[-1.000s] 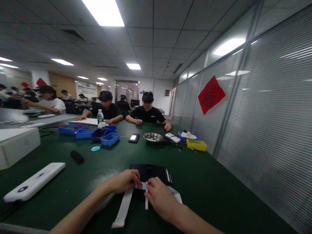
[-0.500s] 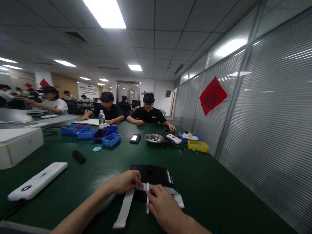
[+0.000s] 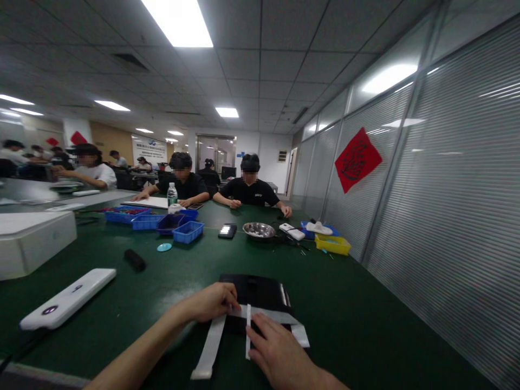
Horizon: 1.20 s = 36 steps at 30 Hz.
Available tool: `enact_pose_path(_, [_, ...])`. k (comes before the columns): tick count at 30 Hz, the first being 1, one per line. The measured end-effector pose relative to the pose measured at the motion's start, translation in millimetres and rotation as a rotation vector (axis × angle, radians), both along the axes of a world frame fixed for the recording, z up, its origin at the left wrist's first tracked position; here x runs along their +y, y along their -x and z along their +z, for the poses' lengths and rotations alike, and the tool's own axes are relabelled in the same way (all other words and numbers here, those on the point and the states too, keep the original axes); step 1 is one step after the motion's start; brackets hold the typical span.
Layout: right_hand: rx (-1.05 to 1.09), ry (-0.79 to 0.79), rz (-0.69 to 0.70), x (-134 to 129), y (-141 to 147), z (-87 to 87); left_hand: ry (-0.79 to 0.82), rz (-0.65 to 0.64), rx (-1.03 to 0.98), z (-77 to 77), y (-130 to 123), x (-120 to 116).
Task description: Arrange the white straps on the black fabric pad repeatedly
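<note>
A black flat device (image 3: 260, 290) lies on the green table, with a pale flat ribbon cable (image 3: 213, 344) across it; one end hangs down toward me at the left, the other folds at the right. My left hand (image 3: 215, 302) is closed, its fingertips pinching the cable at the device's left side. A thin white strip (image 3: 248, 341) stands crosswise over the cable. Just right of it is my right hand (image 3: 278, 349), fingers spread and touching the strip and the cable.
White power-bank-like device (image 3: 69, 298) and a white box (image 3: 36, 244) are at the left. Farther off are a black object (image 3: 134, 260), blue trays (image 3: 188, 232), a metal bowl (image 3: 259, 231) and a yellow tray (image 3: 333, 245). People sit across the table.
My right hand has shifted slightly down and right, its fingers a little flatter. The left hand keeps its pinch. The whole view has shifted slightly.
</note>
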State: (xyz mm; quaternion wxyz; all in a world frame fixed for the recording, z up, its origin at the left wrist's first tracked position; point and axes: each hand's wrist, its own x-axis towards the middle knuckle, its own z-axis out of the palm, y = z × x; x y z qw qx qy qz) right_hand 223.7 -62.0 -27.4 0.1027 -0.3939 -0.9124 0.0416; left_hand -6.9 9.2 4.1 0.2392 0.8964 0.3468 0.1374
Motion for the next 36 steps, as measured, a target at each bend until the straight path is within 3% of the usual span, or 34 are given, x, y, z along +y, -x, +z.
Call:
enact_pose_path(8, [0.049, 0.048, 0.006, -4.3, -1.5, 16.4, 0.001, -0.003, -0.021, -0.7, -0.3, 0.6])
enact_pose_path(15, [0.07, -0.023, -0.139, 11.1, 13.4, 25.8, -0.001, 0.01, -0.012, 0.8, -0.9, 0.5])
enact_pose_path(25, [-0.007, -0.051, -0.162, 9.0, 17.4, 21.3, -0.004, 0.014, -0.005, 1.2, -1.1, -0.7])
enact_pose_path(36, [0.09, 0.12, -0.132, 12.8, -11.2, 41.3, -0.005, 0.004, 0.016, 3.4, 1.3, -1.4])
